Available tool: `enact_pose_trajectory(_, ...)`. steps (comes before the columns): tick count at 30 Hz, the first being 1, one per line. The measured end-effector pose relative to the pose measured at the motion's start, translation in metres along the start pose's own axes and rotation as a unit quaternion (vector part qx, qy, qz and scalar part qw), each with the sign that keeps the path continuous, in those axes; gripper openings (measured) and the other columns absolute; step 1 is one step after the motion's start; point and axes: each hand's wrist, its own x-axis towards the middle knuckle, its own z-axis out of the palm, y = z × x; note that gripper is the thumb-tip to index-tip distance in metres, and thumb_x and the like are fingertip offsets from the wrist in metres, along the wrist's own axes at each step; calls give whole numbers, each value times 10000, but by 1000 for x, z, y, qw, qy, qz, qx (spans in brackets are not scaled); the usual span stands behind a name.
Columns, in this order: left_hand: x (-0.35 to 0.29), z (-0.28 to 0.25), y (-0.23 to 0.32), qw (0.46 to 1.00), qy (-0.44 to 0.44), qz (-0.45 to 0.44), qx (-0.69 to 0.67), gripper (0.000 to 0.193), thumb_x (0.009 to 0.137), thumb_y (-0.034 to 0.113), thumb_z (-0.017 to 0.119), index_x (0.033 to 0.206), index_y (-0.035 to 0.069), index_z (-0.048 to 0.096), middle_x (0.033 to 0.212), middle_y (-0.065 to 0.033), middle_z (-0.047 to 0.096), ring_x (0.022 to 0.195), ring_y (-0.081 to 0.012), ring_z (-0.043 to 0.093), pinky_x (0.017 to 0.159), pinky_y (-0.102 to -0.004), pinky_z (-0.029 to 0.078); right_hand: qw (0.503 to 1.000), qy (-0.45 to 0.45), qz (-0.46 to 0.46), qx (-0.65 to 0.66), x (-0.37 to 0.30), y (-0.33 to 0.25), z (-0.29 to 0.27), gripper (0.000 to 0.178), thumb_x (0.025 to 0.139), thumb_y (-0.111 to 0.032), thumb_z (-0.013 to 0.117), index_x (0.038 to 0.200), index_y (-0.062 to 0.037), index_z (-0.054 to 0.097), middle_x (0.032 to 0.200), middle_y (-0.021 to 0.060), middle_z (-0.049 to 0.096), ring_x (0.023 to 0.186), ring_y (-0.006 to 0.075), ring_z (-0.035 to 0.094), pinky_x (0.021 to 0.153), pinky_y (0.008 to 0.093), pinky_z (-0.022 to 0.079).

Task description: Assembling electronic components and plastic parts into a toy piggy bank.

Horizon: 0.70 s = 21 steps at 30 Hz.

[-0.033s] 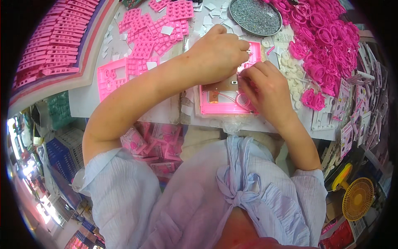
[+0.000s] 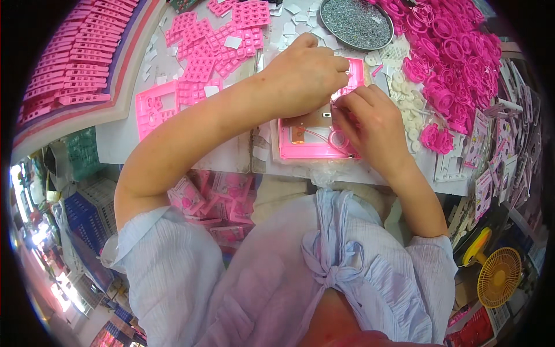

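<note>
A pink plastic casing (image 2: 312, 153) lies in front of me at the table's near edge. Inside it are a brown circuit board (image 2: 310, 120), an orange piece (image 2: 298, 135) and a thin pink loop (image 2: 336, 139). My left hand (image 2: 305, 79) arches over the casing's far part, its fingers curled; whatever they grip is hidden. From the right, my right hand (image 2: 374, 124) reaches over the casing's side with thumb and fingers pinched beside the board. What sits in that pinch is too small to tell.
A round tray (image 2: 358, 23) of small metal screws stands at the back. Pink keypad pieces (image 2: 199, 66) lie left, stacked pink parts (image 2: 75, 61) farther left. Pink ring-shaped parts (image 2: 451, 58) heap at the right, near white round pieces (image 2: 407, 104). A yellow fan (image 2: 500, 277) stands lower right.
</note>
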Motion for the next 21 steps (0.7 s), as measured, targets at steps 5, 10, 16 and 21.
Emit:
enact_pose_trajectory(5,3,4,2,999,-6,46,19,95,815,168,646,820,73,651,904,-44,594,931,-235,611,895,-400,456,1000,-4,8,-14,1,-3,-3,99,810,-90,704,847,-30,635,810,96,598,773,288,588,681,396,507)
enact_pose_trajectory(10,22,-2,-5,975,-162,-135,-77,150,833,164,618,825,26,678,875,-128,671,856,-341,668,758,-455,529,990,-52,9,-129,14,-3,-15,126,771,-60,686,894,-30,677,833,104,618,858,302,600,735,404,517)
enact_pose_trajectory(16,49,-22,-2,943,-232,-236,-42,180,766,96,698,933,57,754,903,-154,728,836,-343,711,685,-438,579,966,-166,-24,-198,36,1,-18,169,749,-24,652,915,0,679,871,130,655,937,323,604,777,432,516)
enact_pose_trajectory(21,29,-21,-18,947,-180,-227,-138,159,788,157,700,860,18,726,822,-164,713,766,-324,697,695,-425,554,983,-165,18,-74,39,9,-24,154,788,-28,659,940,-8,645,886,142,661,945,340,598,790,427,513)
